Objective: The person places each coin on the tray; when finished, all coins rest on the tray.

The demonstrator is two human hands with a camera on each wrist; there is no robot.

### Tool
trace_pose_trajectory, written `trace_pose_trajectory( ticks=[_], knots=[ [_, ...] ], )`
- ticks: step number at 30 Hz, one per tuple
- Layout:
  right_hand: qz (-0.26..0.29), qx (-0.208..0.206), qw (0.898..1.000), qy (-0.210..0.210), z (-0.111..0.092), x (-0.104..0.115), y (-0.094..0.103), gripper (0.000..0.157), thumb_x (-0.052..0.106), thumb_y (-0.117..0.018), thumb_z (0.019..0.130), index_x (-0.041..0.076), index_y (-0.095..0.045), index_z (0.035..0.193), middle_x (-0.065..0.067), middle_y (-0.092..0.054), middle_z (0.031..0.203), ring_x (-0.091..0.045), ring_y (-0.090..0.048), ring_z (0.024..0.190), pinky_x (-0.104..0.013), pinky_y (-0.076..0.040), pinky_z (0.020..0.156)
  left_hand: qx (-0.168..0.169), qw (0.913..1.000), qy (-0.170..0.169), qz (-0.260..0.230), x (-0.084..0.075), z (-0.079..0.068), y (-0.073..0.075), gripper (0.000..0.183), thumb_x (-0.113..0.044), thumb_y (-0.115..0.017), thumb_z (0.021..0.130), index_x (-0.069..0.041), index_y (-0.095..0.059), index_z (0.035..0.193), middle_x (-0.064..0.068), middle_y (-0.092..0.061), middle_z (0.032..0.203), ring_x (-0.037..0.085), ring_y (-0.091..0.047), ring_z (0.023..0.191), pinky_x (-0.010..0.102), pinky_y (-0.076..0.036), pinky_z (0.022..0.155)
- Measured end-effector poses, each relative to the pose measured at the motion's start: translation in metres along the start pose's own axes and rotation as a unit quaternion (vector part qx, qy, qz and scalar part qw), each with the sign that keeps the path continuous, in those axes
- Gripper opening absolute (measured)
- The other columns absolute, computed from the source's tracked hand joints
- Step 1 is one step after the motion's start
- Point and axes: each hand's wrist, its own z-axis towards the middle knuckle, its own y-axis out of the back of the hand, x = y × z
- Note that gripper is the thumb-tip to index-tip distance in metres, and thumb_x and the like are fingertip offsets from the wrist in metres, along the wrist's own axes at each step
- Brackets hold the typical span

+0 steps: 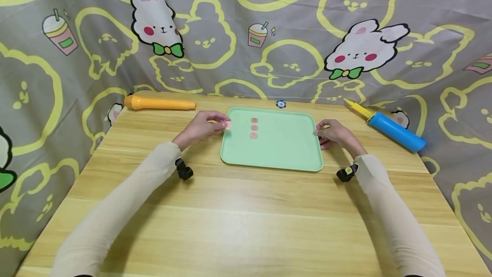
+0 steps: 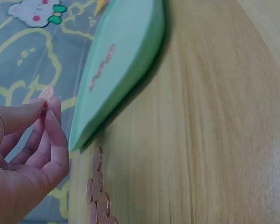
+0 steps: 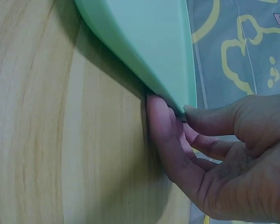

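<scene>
A light green tray (image 1: 286, 140) lies on the table, with 3 copper coins (image 1: 254, 127) in a column on its left part. Above the tray's left edge, my left hand (image 1: 205, 126) pinches another copper coin (image 2: 46, 94) between thumb and fingers. Several more coins (image 2: 102, 205) lie on the wood beside the tray in the left wrist view; my hand hides them from the head camera. At the tray's right rim, my right hand (image 1: 332, 133) grips the edge, thumb at the top and fingers lower against the outside, as the right wrist view (image 3: 224, 154) shows.
An orange toy microphone (image 1: 161, 102) lies at the table's back left. Behind the tray is a blue and white poker chip (image 1: 281, 104). At the back right rests a blue and yellow hand pump (image 1: 396, 131). A patterned curtain (image 1: 215, 67) hangs along the back edge.
</scene>
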Motion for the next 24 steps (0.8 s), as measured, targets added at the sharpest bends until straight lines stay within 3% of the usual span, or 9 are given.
trace_pose_trajectory(
  ticks=[3, 6, 11, 16, 24],
  knots=[
    [0.002, 0.001, 1.000, 0.002, -0.001, 0.000, 0.001, 0.032, 0.010, -0.054, 0.109, -0.008, -0.043, 0.133, -0.008, -0.062, 0.090, -0.016, -0.066, 0.072, -0.034, -0.065, 0.069, 0.000, 0.9999, -0.015, -0.004, 0.000, 0.006, -0.009, 0.025, -0.009, -0.070, 0.101, -0.001, -0.073, 0.125, 0.014, -0.069, 0.115, 0.015, -0.071, 0.091, 0.029, -0.062, 0.080],
    [0.000, 0.007, 1.000, 0.005, -0.001, 0.000, 0.001, 0.030, 0.010, -0.053, 0.110, -0.009, -0.043, 0.131, -0.009, -0.062, 0.090, -0.015, -0.066, 0.073, -0.033, -0.064, 0.069, 0.008, 0.9995, -0.029, -0.004, -0.001, 0.010, -0.018, 0.023, -0.004, -0.070, 0.100, 0.003, -0.073, 0.121, 0.015, -0.071, 0.111, 0.019, -0.073, 0.097, 0.040, -0.061, 0.093],
    [-0.005, 0.011, 1.000, 0.007, 0.000, 0.001, -0.002, 0.026, 0.009, -0.050, 0.110, -0.008, -0.043, 0.128, -0.010, -0.061, 0.092, -0.014, -0.066, 0.073, -0.031, -0.064, 0.068, 0.017, 0.9982, -0.054, 0.021, -0.002, 0.013, -0.031, 0.021, -0.006, -0.072, 0.099, 0.003, -0.075, 0.117, 0.017, -0.075, 0.104, 0.028, -0.076, 0.091, 0.040, -0.063, 0.086],
    [-0.007, 0.008, 1.000, 0.013, 0.001, 0.001, -0.004, 0.025, 0.009, -0.051, 0.110, -0.008, -0.044, 0.127, -0.010, -0.060, 0.095, -0.014, -0.066, 0.073, -0.032, -0.064, 0.068, 0.023, 0.9961, -0.075, 0.040, -0.002, 0.015, -0.041, 0.016, -0.003, -0.073, 0.097, 0.002, -0.077, 0.112, 0.018, -0.077, 0.102, 0.026, -0.076, 0.080, 0.036, -0.064, 0.076],
    [-0.008, 0.005, 1.000, 0.014, 0.001, -0.002, -0.001, 0.025, 0.008, -0.051, 0.110, -0.009, -0.044, 0.127, -0.011, -0.060, 0.096, -0.015, -0.067, 0.075, -0.033, -0.064, 0.069, 0.065, 0.9957, -0.059, 0.032, -0.005, 0.022, -0.058, 0.016, 0.000, -0.072, 0.097, 0.005, -0.076, 0.112, 0.018, -0.077, 0.099, 0.025, -0.076, 0.080, 0.038, -0.065, 0.076]
  ],
)
